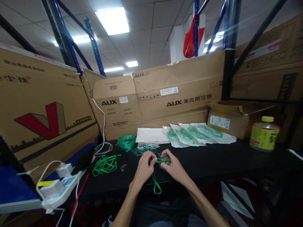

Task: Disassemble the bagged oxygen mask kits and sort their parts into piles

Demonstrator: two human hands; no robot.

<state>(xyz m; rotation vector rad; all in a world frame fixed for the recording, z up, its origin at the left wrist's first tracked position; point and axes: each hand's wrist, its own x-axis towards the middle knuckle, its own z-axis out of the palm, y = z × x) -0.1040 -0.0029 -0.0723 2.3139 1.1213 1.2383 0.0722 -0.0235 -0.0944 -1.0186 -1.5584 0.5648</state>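
My left hand and my right hand are close together above the near edge of the black table. Both have their fingers curled round a small clear plastic mask piece with a green elastic strap that hangs down in a loop between my wrists. Just beyond my fingers lie more clear plastic mask pieces. A coil of green tubing lies behind them to the left. A loose heap of green straps rests on the table left of my left hand.
Sealed clear bags with green tubing and a white bag lie at the table's back. A yellow-capped jar and a cardboard box stand at right. A power strip, white cables and a phone are at left. Big cartons wall the table.
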